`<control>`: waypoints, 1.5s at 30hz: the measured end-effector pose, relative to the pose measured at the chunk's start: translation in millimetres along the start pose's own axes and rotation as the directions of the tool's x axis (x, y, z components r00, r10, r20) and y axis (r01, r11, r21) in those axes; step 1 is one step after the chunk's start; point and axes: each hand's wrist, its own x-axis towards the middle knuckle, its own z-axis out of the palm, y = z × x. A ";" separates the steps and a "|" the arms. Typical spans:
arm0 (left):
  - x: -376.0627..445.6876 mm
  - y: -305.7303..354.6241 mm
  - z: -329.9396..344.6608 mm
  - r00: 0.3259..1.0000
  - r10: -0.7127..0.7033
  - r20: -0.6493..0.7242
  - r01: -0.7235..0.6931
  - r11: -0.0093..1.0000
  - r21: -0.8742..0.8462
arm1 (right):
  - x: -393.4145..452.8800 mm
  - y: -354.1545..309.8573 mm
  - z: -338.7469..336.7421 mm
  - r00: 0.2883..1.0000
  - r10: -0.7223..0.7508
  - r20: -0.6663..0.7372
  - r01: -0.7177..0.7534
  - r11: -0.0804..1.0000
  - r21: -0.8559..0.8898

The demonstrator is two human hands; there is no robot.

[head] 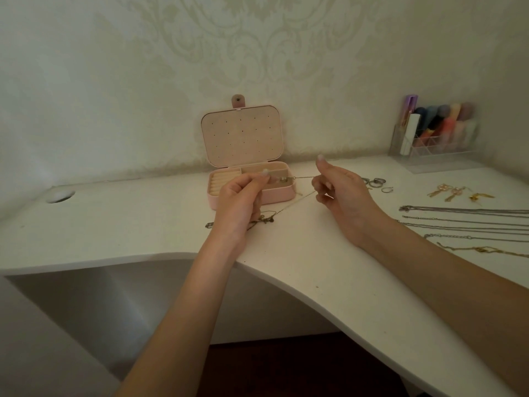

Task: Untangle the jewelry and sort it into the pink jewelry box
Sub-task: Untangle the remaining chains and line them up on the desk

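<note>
The pink jewelry box [282, 193] stands open at the back of the white desk, its lid [242, 133] leaning on the wall. My left hand [240, 202] pinches one end of a thin chain [303, 177] just in front of the box. My right hand [340, 196] pinches the same chain further right, so it runs taut between them. A second strand slopes down from my right hand to a tangled clump of chain [263, 220] on the desk below my left hand.
Rings [376, 182], gold earrings [455, 192] and several straightened chains [469, 222] lie on the desk to the right. A clear organiser with cosmetics [438, 133] stands at the back right. The desk's curved front edge [286, 277] runs below my forearms. A cable hole [60, 195] is at left.
</note>
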 end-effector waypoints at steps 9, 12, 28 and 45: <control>-0.9 1.1 0.9 1.000 -0.013 -0.002 0.013 1.000 0.012 | -1.2 -1.9 -1.7 0.993 0.099 0.066 -0.108 0.985 0.138; -0.8 2.4 -0.7 1.000 0.005 -0.019 -0.005 0.999 -0.032 | -1.4 -2.8 -2.3 0.989 0.117 0.090 -0.124 0.988 0.088; 3.3 2.8 -27.0 0.989 -0.125 0.074 0.144 0.779 -0.610 | 2.7 -20.9 -20.6 0.950 0.144 0.278 -0.188 0.972 0.140; -7.4 10.8 -20.5 0.985 -0.067 0.161 0.161 0.708 -0.688 | -4.4 -19.8 -17.5 0.950 0.078 0.304 -0.060 0.996 -0.065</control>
